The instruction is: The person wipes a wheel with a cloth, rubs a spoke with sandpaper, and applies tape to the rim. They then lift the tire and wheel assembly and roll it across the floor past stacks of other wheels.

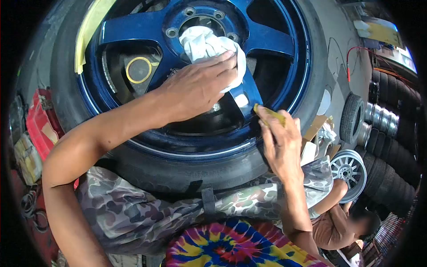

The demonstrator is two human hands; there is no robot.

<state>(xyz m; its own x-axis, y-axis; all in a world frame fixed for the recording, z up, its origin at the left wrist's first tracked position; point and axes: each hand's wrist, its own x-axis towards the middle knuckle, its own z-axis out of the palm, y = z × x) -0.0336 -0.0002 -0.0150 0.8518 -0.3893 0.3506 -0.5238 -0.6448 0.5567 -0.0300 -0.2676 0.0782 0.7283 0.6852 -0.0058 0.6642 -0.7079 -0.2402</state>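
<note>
A dark blue multi-spoke wheel rim (129,29) lies face up inside a black tyre (178,167) before me. My left hand (195,86) is closed on a crumpled white cloth (200,42), held over the hub and the top of the lower spoke. At that spoke's outer end, my right hand (282,142) presses a thin yellow piece of sandpaper (271,116) near the rim edge. A glossy patch of light shows on the spoke between the hands. Yellow masking tape (89,40) runs along the rim's upper left edge.
Through a gap between spokes, a roll of tape (138,70) is visible. A silver wheel (349,173) stands at the right, near a crouching person (333,229). Stacked tyres (387,164) line the right side, with a lone tyre (352,118) before them. A red bag (42,120) lies left.
</note>
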